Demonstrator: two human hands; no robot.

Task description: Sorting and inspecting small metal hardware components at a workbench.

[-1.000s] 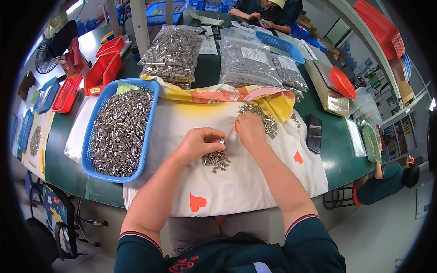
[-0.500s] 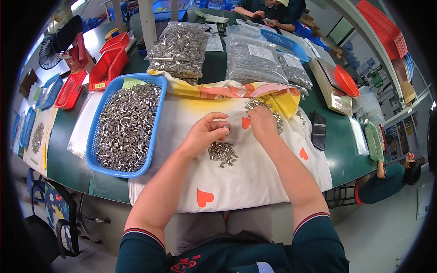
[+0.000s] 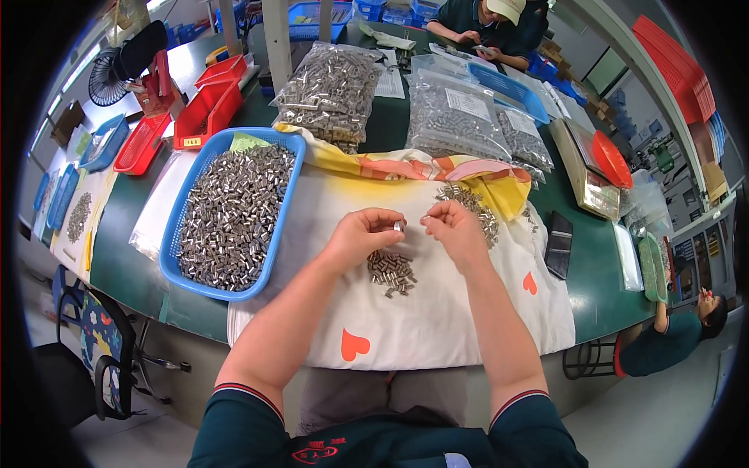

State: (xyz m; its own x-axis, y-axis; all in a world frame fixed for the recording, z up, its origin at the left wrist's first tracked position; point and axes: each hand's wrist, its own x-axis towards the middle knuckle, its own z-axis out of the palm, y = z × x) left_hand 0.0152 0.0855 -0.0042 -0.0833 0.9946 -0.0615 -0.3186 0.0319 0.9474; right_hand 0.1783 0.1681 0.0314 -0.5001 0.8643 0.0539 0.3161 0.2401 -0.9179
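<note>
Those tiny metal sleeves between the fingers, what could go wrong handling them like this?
The left hand pinches one small metal sleeve above the white cloth; if it slips, it could roll off the cloth's near edge, which hangs over the table. The small pile lies loose right under both wrists, so the right hand could brush and scatter it. The blue basket sits close to the table's edge, so a nudge might tip it.

Both hands (image 3: 413, 230) have lifted off the cloth (image 3: 437, 327), pinching small metal pieces.
</note>
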